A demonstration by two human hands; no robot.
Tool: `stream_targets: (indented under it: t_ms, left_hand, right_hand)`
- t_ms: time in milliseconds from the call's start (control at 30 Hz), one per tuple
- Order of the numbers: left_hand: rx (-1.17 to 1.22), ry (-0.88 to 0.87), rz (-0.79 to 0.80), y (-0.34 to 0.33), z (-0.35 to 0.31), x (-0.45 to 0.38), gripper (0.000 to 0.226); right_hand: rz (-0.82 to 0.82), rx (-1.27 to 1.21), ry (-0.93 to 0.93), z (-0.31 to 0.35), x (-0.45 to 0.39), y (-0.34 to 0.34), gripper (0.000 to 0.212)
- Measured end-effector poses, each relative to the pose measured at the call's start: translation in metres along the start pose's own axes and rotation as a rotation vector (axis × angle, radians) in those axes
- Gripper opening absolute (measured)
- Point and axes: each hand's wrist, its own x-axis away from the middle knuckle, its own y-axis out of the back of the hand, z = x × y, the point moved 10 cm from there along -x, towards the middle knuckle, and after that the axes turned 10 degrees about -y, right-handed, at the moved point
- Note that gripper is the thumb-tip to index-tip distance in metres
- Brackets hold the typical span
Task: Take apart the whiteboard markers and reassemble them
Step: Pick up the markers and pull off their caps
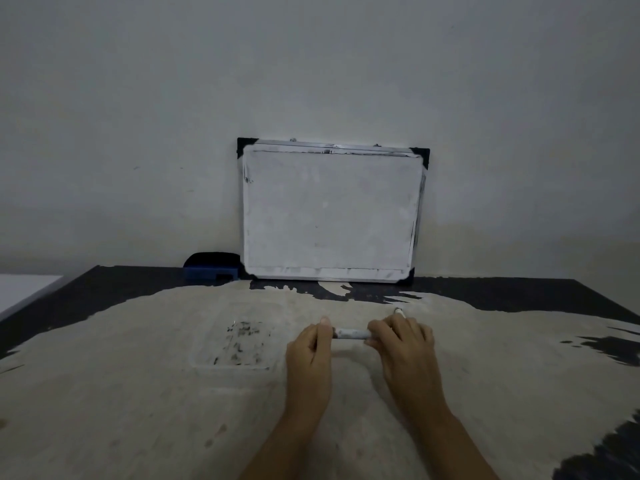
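Note:
A white whiteboard marker (pixel 349 333) lies horizontal just above the table, held at both ends. My left hand (pixel 311 351) pinches its dark left end with thumb and fingers. Its right end is inside my right hand (pixel 401 341). A second small pale piece (pixel 399 311) sticks up behind my right hand's fingers; whether it is a marker or a loose part, I cannot tell.
A small whiteboard (pixel 330 213) leans on the wall at the back of the table. A blue and black eraser (pixel 212 270) sits to its left. A clear shallow tray (pixel 239 341) with dark smudges lies left of my hands. The tabletop (pixel 138 410) is worn.

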Motion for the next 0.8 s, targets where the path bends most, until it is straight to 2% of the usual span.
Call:
stream_targets:
  t_ms: [100, 133, 200, 300, 367, 433, 533, 700, 800]
  left_hand:
    - [-0.036, -0.01, -0.017, 0.002, 0.0, 0.001, 0.044]
    - [-0.062, -0.028, -0.023, 0.003, -0.001, 0.001, 0.045]
    - [-0.132, -0.097, 0.005, 0.002, -0.002, -0.001, 0.046]
    - [-0.39, -0.171, 0.152, -0.011, -0.001, 0.001, 0.036]
    - [-0.576, -0.239, 0.247, -0.022, -0.004, 0.004, 0.034]
    - [-0.701, -0.268, 0.334, -0.032, -0.004, 0.007, 0.029]
    - [-0.806, -0.221, 0.41, -0.035, 0.006, 0.009, 0.026]
    - [-0.856, -0.184, 0.414, -0.034, 0.01, 0.009, 0.028]
    - [-0.799, -0.207, 0.378, -0.032, 0.008, 0.008, 0.032]
  right_hand:
    - [0.055, -0.001, 0.002, -0.001, 0.001, -0.004, 0.006]
    - [0.065, -0.008, -0.034, -0.007, 0.001, -0.005, 0.005]
    - [0.076, -0.02, -0.185, -0.028, 0.002, -0.004, 0.017]
    - [0.06, 0.036, -0.403, -0.057, 0.004, 0.002, 0.023]
    - [0.044, 0.059, -0.455, -0.062, 0.005, 0.003, 0.021]
    - [0.049, 0.077, -0.458, -0.061, 0.005, 0.001, 0.021]
    - [0.064, 0.092, -0.425, -0.056, 0.005, -0.003, 0.024]
    - [0.068, 0.107, -0.341, -0.047, 0.004, -0.005, 0.033]
    - [-0.037, 0.122, -0.29, -0.037, 0.001, 0.009, 0.029]
